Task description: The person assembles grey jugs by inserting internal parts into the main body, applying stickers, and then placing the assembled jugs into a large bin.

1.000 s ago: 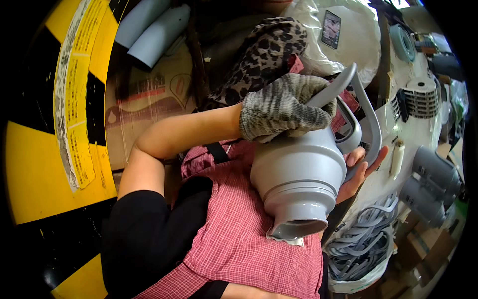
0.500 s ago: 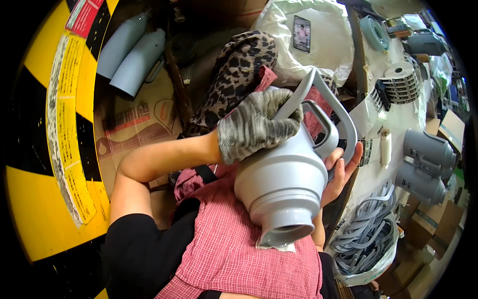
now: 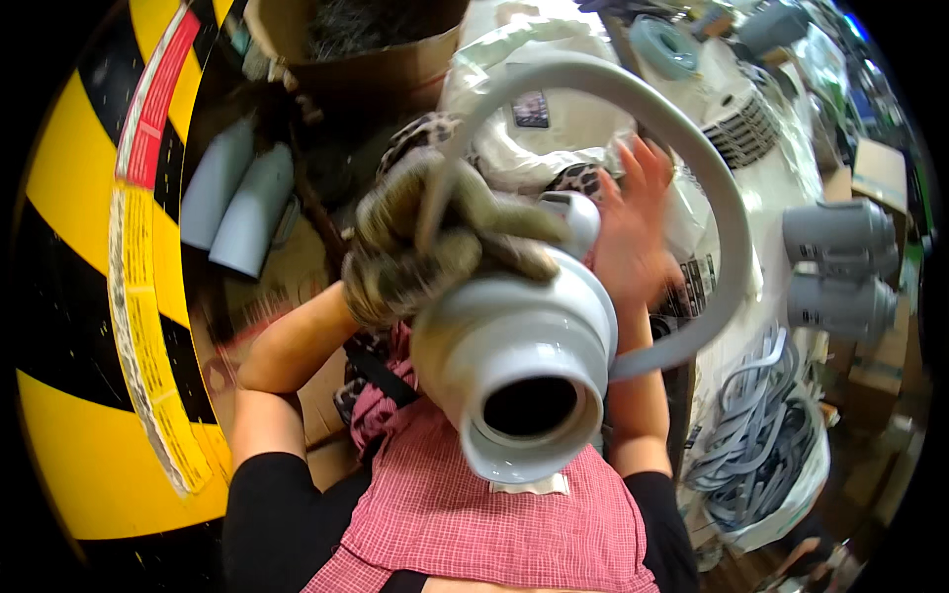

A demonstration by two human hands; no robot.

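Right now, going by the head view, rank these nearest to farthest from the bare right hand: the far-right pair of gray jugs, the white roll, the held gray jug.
From the right hand:
1. The held gray jug, to its lower left, in the gloved left hand.
2. The white roll, to its upper right.
3. The pair of gray jugs, far right.
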